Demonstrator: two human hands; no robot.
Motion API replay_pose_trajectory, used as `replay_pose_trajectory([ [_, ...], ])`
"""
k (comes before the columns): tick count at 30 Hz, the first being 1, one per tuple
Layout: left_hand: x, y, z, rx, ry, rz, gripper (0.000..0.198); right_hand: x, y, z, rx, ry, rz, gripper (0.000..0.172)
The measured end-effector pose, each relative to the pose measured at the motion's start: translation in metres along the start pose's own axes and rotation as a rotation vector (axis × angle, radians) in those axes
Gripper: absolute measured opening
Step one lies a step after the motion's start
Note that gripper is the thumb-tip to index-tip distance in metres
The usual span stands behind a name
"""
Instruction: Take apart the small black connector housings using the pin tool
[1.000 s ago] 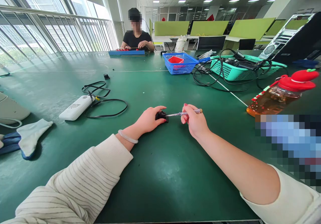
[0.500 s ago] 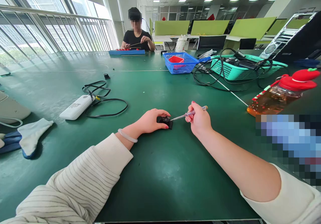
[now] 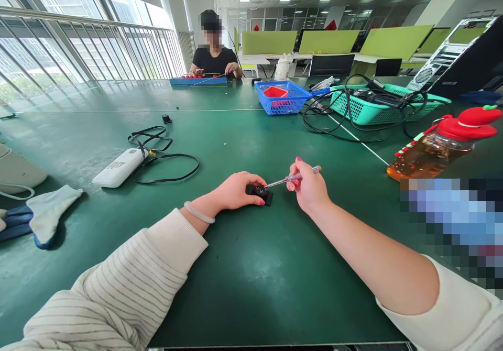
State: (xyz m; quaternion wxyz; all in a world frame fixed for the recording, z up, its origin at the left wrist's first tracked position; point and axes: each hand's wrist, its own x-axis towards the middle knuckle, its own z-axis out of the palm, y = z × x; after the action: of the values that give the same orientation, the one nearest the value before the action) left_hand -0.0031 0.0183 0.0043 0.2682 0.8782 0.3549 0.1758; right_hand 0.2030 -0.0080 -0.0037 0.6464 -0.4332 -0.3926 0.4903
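My left hand [image 3: 240, 190] is closed around a small black block-like part [image 3: 261, 192] on the green table, thumb on the near side and fingers on the far side. What looks like metal shows in its top; its exact kind is too small to make out. Between the fingers of my right hand [image 3: 308, 186] is a screwdriver [image 3: 280, 181] with a clear handle and a thin metal shaft. Slanting down to the left, its tip meets the upper right of the black part. Some of that part lies hidden behind my left fingers.
To the left lie a white power bank [image 3: 121, 168] with a black cable and a glove [image 3: 55, 212]. A blue basket [image 3: 283, 105], a teal basket [image 3: 353, 111] with cables, and a red-lidded bottle [image 3: 436, 154] stand right. Another person [image 3: 214, 57] sits across the table [image 3: 251, 288].
My right hand and the screwdriver have shifted slightly left and up, the tip now higher on the black part. That part looks turned a little. The other person's hand has lowered.
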Motion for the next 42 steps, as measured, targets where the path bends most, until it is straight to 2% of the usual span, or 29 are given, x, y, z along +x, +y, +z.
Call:
replay_pose_trajectory([
  [7, -0.0002, 0.0028, 0.0013, 0.001, 0.016, -0.018, 0.035, 0.001, -0.0015, -0.0008, -0.016, 0.102, -0.036, 0.047],
  [16, -0.0012, 0.0025, 0.003, 0.001, 0.048, -0.065, 0.037, -0.0011, -0.0035, -0.0031, -0.068, 0.063, -0.119, 0.045],
  [25, -0.0015, 0.0034, 0.0027, 0.004, 0.043, -0.061, 0.036, 0.0014, -0.0017, -0.0032, 0.011, 0.098, -0.051, 0.045],
  [29, -0.002, 0.004, 0.0021, 0.012, 0.05, -0.076, 0.033, 0.0008, -0.0026, -0.0014, -0.006, 0.102, -0.041, 0.049],
  [34, -0.001, 0.0034, 0.0021, 0.031, 0.071, -0.097, 0.031, 0.001, -0.0016, -0.0002, -0.035, 0.056, -0.044, 0.053],
  [38, 0.0001, 0.0017, 0.0032, 0.043, 0.097, -0.132, 0.03, -0.0003, -0.0003, 0.0005, -0.068, -0.062, -0.05, 0.055],
  [42, 0.0004, 0.0005, 0.0038, 0.054, 0.11, -0.144, 0.031, -0.0047, -0.001, 0.0001, -0.243, -0.178, -0.082, 0.057],
])
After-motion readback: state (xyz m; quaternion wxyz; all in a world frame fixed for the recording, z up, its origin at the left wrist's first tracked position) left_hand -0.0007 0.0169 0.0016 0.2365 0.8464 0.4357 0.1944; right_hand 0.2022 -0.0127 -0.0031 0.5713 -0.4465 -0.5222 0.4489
